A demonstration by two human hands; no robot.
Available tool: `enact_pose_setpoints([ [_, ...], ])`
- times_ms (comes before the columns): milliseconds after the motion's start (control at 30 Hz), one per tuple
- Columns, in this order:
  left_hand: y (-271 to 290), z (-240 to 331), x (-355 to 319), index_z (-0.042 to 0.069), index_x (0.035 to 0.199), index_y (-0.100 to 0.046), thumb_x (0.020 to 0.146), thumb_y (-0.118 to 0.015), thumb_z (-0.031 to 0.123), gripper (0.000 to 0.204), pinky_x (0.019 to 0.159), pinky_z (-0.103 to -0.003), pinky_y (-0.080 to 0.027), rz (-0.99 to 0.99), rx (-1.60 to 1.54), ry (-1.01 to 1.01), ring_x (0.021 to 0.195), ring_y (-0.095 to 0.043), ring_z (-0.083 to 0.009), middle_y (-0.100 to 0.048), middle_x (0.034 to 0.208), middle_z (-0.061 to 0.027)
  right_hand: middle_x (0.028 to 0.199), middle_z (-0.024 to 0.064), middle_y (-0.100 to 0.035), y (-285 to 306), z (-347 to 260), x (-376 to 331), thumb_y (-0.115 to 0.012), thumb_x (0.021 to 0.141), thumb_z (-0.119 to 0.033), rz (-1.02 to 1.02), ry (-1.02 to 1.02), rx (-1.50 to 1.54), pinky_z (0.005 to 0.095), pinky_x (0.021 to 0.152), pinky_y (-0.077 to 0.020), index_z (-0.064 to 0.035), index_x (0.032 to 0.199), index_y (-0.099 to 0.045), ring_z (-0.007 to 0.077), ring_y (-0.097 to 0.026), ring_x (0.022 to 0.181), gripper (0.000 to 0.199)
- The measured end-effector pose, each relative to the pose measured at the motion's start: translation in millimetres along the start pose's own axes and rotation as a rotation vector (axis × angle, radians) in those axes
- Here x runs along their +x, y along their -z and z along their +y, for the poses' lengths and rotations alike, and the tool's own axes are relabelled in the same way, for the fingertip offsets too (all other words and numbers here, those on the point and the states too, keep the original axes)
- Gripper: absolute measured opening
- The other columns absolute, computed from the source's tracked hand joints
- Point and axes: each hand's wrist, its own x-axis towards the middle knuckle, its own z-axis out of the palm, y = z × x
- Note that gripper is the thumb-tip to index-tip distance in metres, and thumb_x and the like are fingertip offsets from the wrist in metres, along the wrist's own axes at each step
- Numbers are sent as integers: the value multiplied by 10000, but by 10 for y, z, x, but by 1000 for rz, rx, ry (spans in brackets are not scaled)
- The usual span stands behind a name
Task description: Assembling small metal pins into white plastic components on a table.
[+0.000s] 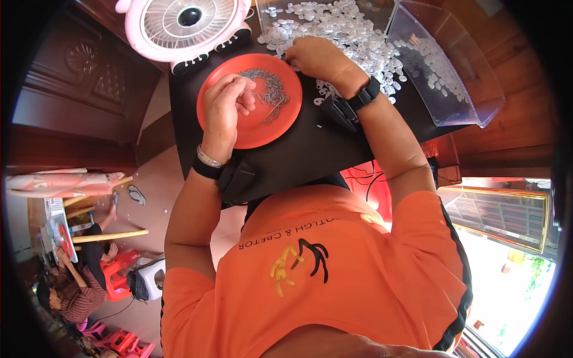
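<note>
- One round orange plate (250,128) on the black counter (310,149), taken as the landmark.
- One loose heap of small grey metal pins (268,89) on the plate's far half; too many and too fine to count.
- Left hand (225,101) over the plate's middle, fingers curled together just beside the pins; whether a pin sits pinched between them cannot be told.
- Right hand (316,56) at the plate's far right rim, fingertips bunched on the edge of the white rings (352,36).
- White rings: one broad spread, far beyond counting, right of and beyond the plate.
- One clear plastic bin (453,71), tilted, well right of the plate, with more white rings inside.
- One pink fan (188,24) just beyond the plate.
- Two black wrist bands, one on each forearm, near side of the plate.
</note>
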Motion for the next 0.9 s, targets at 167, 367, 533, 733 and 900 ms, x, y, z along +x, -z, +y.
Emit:
enact_pose_setpoints([
  [167,21,-8,-2,29,809,-612,895,-480,185,222,517,-198,-384,-1,-12,2,564,-513,-75,-557,646,-9,897,101,-630,-4,63,0,-568,779,-159,3,1,74,385,762,-475,-106,902,-681,304,-597,866,175],
  [367,31,-4,16,29,795,-614,897,-484,190,231,512,-197,-375,13,-14,-13,555,-508,-75,-554,636,-9,869,104,-641,-15,168,-39,-576,770,-148,15,-9,112,389,742,-472,-89,877,-662,303,-600,851,149],
  [533,51,-1,20,30,785,-615,892,-488,188,229,508,-198,-375,10,-16,-10,558,-512,-76,-555,635,-9,814,126,-640,46,114,-43,-584,750,-142,94,-29,72,411,709,-474,-57,817,-637,330,-600,799,120],
  [733,100,0,37,30,868,-612,890,-474,231,244,570,-208,-396,4,81,23,615,-531,-91,-569,703,-23,848,50,-661,209,-231,-46,-625,828,-78,114,-98,581,235,770,-475,-16,965,-652,113,-614,811,153],
  [900,94,-61,64,39,879,-609,893,-478,219,223,565,-199,-380,-69,117,73,643,-525,-85,-557,719,-11,899,29,-641,173,-561,-81,-589,861,-27,-37,138,1097,234,779,-482,11,987,-632,94,-597,819,139],
])
